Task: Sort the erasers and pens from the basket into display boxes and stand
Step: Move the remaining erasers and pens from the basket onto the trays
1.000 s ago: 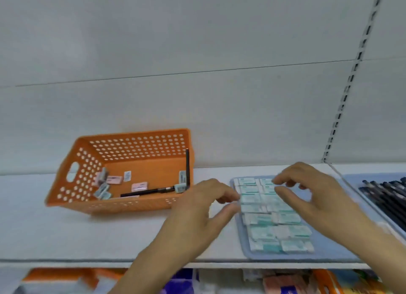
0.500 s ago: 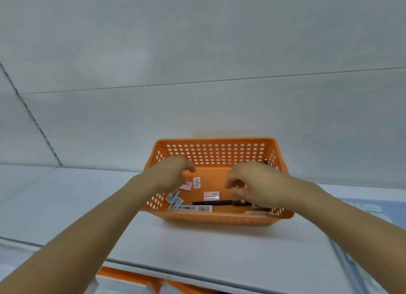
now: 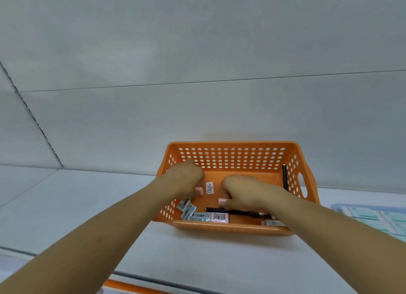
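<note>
Inside the perforated orange plastic basket (image 3: pixel 232 155), both hands are curling round small pink erasers.
Sitting on a smooth white shelf (image 3: pixel 87 206) against a pale wall, the basket is holding wrapped block erasers (image 3: pixel 198 217) and a black pen (image 3: pixel 239 212) beneath the right hand (image 3: pixel 243 191); the left hand (image 3: pixel 186 177) is pinching a pink eraser (image 3: pixel 199 190), the right another pink eraser (image 3: pixel 223 202).

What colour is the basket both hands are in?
Orange, with rows of small holes; the basket shows in the head view.

Both hands now down in the basket

Since a second ago the left hand (image 3: pixel 186 179) and right hand (image 3: pixel 241 191) have left the blue eraser tray for the perforated orange plastic basket (image 3: pixel 232 226), each now curled around a small pink eraser.
</note>
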